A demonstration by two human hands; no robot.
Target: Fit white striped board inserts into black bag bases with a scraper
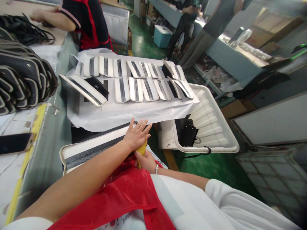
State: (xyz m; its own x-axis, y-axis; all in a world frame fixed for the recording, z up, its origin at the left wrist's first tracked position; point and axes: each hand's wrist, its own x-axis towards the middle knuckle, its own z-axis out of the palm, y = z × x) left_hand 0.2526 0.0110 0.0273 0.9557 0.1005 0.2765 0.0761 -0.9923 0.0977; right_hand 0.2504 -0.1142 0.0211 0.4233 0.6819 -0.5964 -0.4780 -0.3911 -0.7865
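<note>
My left hand (137, 135) lies with its fingers spread, palm down, over the right end of a long white panel with a dark grey stripe (93, 150). Just below it, my right hand (146, 161) is closed round a smooth yellow object (142, 149), partly hidden by both hands, so I cannot make out its kind. The panel slants in front of my red apron (120, 198), and my left forearm covers part of it. Beyond my hands, several smaller white striped pieces (122, 89) rest in two rows on a white sheet (96, 115).
At the right stands a white plastic bin (211, 127) with black pieces (188, 131) inside. Dark panels (24, 76) are stacked on the left table, near a phone (16, 142). A co-worker (83, 22) works at the far left; two people stand farther back.
</note>
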